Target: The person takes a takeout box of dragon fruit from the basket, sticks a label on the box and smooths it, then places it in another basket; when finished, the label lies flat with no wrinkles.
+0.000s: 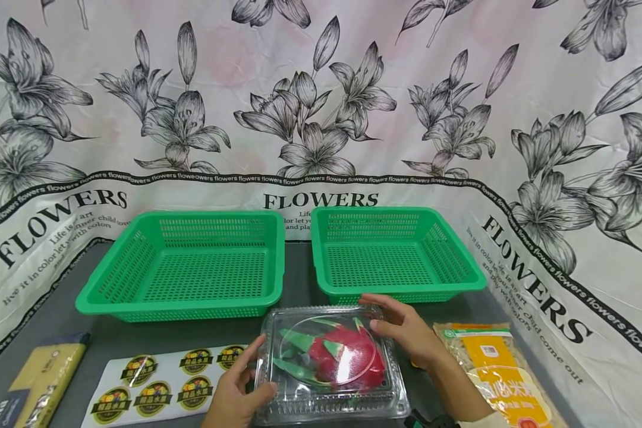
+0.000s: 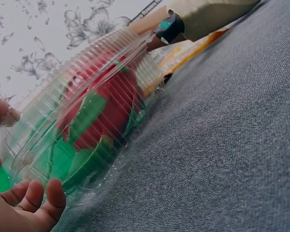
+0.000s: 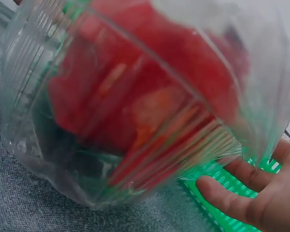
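A clear plastic clamshell box (image 1: 278,410) sits on the grey cloth in front of me, lid down. Inside lies a pink-red dragon fruit (image 1: 348,356) with green scales, also visible through the ribbed wall in the left wrist view. My left hand (image 1: 239,386) holds the box's left side, thumb on the lid's edge; its lower fingers (image 2: 55,198) curl beside the wall. At the far right corner, my right hand (image 1: 409,330) touches the lid with fairly straight fingers. The right wrist view shows that thumb (image 3: 222,195) beside the blurred box.
Two green plastic baskets (image 1: 192,310) (image 1: 401,292) stand behind the box. A sheet of round fruit stickers (image 1: 160,380) lies left, beyond it a yellow-beige packet (image 1: 48,380). A clear-and-orange bag (image 1: 503,374) lies right. A flower-printed curtain (image 1: 310,148) hangs behind.
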The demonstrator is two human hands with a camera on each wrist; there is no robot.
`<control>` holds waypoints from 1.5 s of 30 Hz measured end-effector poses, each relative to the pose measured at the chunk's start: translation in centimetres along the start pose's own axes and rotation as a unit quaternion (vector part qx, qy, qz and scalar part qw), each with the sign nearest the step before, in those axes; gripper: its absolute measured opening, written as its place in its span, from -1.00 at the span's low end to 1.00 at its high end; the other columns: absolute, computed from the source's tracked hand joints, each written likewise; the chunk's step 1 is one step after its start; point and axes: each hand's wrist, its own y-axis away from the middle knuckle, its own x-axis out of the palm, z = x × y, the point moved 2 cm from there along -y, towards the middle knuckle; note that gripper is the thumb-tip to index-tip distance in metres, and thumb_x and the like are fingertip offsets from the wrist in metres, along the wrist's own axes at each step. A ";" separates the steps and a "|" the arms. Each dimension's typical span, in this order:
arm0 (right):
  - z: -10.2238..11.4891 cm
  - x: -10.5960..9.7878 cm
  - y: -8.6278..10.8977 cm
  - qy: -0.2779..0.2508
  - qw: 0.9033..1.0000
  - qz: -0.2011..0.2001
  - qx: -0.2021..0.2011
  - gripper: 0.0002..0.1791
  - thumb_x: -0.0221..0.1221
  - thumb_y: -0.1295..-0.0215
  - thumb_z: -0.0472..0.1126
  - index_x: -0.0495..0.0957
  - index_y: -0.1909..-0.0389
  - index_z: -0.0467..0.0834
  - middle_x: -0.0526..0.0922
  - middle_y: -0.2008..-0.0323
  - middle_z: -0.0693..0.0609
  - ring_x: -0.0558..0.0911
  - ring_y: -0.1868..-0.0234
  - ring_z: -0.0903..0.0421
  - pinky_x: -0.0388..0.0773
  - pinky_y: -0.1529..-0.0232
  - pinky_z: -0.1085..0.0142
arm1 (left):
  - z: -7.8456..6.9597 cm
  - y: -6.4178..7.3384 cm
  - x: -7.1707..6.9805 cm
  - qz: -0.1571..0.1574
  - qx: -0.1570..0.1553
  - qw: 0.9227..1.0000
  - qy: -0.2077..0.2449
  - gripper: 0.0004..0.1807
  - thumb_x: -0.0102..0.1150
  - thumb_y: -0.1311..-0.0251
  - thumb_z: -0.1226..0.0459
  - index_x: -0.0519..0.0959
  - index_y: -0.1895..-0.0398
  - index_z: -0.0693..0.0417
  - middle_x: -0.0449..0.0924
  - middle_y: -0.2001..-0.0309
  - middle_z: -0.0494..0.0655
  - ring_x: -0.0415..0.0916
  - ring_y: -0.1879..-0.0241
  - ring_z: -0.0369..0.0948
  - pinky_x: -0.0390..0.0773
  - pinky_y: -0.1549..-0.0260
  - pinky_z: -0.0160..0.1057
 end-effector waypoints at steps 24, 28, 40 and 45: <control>-0.3 -0.9 -1.2 -0.131 0.987 0.093 -0.003 -0.58 0.02 -0.38 -0.45 0.40 -0.25 -0.35 0.44 -0.20 -0.23 0.51 -0.10 -0.13 0.55 0.06 0.00 | -0.6 -0.4 -0.2 0.013 0.000 1.000 0.013 -0.22 0.27 -0.17 0.35 0.18 -0.46 0.09 0.20 -0.28 0.31 0.44 0.03 0.03 0.52 0.25 -0.13; -0.5 -0.4 -1.4 -0.142 0.986 0.084 -0.010 -0.60 0.02 -0.38 -0.46 0.41 -0.23 -0.37 0.48 -0.16 -0.25 0.55 -0.06 -0.12 0.58 0.10 0.06 | -0.6 -0.4 -0.3 0.004 0.005 1.000 0.009 -0.23 0.28 -0.16 0.36 0.21 -0.45 0.09 0.21 -0.30 0.29 0.43 0.03 0.02 0.50 0.27 -0.15; -0.4 0.8 -0.9 -0.092 0.995 0.027 -0.022 -0.61 0.10 -0.34 -0.43 0.41 -0.16 -0.45 0.43 -0.17 -0.31 0.51 -0.13 -0.05 0.58 0.09 0.10 | -0.6 -0.1 -0.3 -0.003 0.021 1.000 -0.008 -0.26 0.29 -0.16 0.37 0.25 -0.42 0.15 0.24 -0.31 0.20 0.41 0.03 -0.05 0.45 0.26 -0.23; -0.2 1.1 -0.7 -0.106 0.994 0.030 -0.016 -0.59 0.09 -0.35 -0.42 0.39 -0.20 -0.43 0.49 -0.10 -0.28 0.55 -0.05 -0.05 0.59 0.13 0.09 | -0.5 0.0 -0.2 0.005 0.009 1.000 -0.004 -0.26 0.25 -0.20 0.35 0.20 -0.44 0.19 0.27 -0.23 0.29 0.46 0.08 -0.03 0.51 0.32 -0.19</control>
